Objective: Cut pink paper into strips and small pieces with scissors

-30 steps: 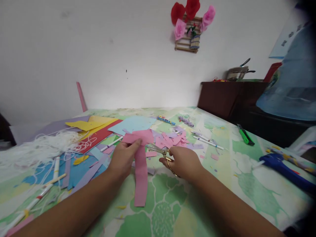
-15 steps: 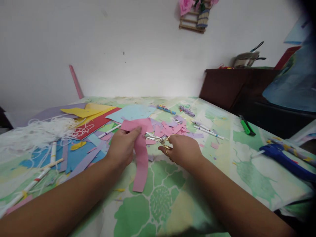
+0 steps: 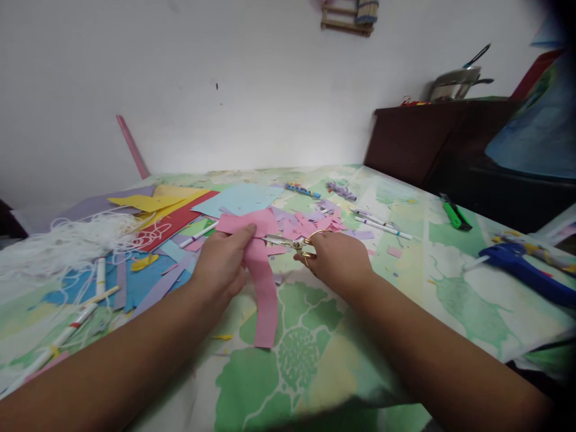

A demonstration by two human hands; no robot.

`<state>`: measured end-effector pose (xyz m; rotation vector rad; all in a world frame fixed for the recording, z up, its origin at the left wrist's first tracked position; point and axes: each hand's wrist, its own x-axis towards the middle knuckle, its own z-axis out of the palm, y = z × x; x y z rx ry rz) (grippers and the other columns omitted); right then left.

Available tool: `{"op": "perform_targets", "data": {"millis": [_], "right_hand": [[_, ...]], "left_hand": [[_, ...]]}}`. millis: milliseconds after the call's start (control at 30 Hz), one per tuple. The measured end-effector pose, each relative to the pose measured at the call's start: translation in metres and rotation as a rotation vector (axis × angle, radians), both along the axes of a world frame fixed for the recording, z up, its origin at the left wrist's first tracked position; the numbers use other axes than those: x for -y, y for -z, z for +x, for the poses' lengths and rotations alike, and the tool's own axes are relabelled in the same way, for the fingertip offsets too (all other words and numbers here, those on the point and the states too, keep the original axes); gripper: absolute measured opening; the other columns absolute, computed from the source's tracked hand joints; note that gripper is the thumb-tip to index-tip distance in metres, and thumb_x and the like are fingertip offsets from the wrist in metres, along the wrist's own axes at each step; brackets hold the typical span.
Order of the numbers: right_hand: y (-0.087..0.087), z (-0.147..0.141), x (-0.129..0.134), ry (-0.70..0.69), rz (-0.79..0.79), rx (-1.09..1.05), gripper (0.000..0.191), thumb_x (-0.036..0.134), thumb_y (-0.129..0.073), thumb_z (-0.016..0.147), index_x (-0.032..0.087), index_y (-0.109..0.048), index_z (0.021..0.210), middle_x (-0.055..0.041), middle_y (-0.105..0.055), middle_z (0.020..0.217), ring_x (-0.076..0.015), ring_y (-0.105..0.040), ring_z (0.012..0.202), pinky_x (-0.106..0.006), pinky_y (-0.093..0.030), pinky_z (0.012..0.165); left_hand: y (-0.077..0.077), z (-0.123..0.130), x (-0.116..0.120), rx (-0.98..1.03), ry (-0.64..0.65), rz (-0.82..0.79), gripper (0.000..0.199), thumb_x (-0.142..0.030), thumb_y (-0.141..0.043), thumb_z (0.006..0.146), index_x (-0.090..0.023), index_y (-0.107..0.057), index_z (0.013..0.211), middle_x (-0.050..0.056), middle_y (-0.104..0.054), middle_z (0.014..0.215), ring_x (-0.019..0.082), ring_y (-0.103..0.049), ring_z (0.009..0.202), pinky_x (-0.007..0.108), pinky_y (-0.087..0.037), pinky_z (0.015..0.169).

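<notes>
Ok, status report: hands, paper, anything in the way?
Left hand pinching pink paper. Right hand holding scissors, blades at the paper. Scraps behind; nothing seen blocking the blades.

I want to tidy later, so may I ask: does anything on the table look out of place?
Yes: the white string lies tangled at the left, its loops straying over the red sheet, rather than neatly wound.

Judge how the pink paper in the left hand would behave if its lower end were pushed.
The pink paper is probably floppy: below the left hand it droops in a curve. It looks thin, so it is likely light. A push would probably bend or swing it, since no hand holds its lower end.
</notes>
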<state>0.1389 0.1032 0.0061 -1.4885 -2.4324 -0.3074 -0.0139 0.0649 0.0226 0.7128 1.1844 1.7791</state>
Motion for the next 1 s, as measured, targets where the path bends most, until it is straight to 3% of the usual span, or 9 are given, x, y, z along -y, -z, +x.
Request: {"op": "perform_targets", "data": {"millis": [200, 500, 733, 1000], "right_hand": [[-0.002, 0.001, -0.003, 0.001, -0.008, 0.000, 0.034, 0.050, -0.038, 0.070, 0.019, -0.052, 0.070, -0.0034, -0.056, 0.071, -0.0153, -0.050, 0.064, -0.023, -0.024, 0.043], [-0.003, 0.002, -0.006, -0.003, -0.035, 0.015, 0.033, 0.051, -0.040, 0.069, 0.021, -0.054, 0.070, -0.0029, -0.056, 0.069, -0.0156, -0.050, 0.062, -0.023, -0.025, 0.044], [-0.002, -0.001, 0.000, -0.043, 0.029, 0.004, 0.050, 0.065, -0.032, 0.063, 0.020, -0.053, 0.070, -0.0036, -0.055, 0.070, -0.0172, -0.050, 0.065, -0.024, -0.025, 0.045], [0.001, -0.001, -0.005, 0.012, -0.064, 0.004, 0.047, 0.063, -0.036, 0.063, 0.021, -0.055, 0.069, -0.0031, -0.056, 0.067, -0.0158, -0.050, 0.061, -0.023, -0.023, 0.044]], "left_hand": [[-0.002, -0.002, 0.001, 0.004, -0.003, -0.019, 0.005, -0.014, -0.060, 0.056, -0.017, -0.056, 0.057, -0.002, -0.057, 0.051, 0.009, -0.052, 0.049, 0.019, -0.043, 0.047], [0.002, -0.004, -0.001, -0.004, 0.006, -0.031, 0.006, -0.013, -0.059, 0.056, -0.012, -0.056, 0.062, -0.001, -0.058, 0.054, 0.007, -0.052, 0.046, 0.016, -0.040, 0.042], [0.003, -0.002, -0.001, -0.012, 0.066, -0.005, 0.006, -0.016, -0.059, 0.058, -0.013, -0.057, 0.063, 0.000, -0.059, 0.053, 0.008, -0.052, 0.047, 0.018, -0.041, 0.045], [0.009, -0.003, -0.003, -0.027, 0.065, -0.006, 0.007, -0.017, -0.059, 0.058, -0.014, -0.058, 0.064, -0.002, -0.059, 0.054, 0.008, -0.051, 0.048, 0.017, -0.039, 0.043]]}}
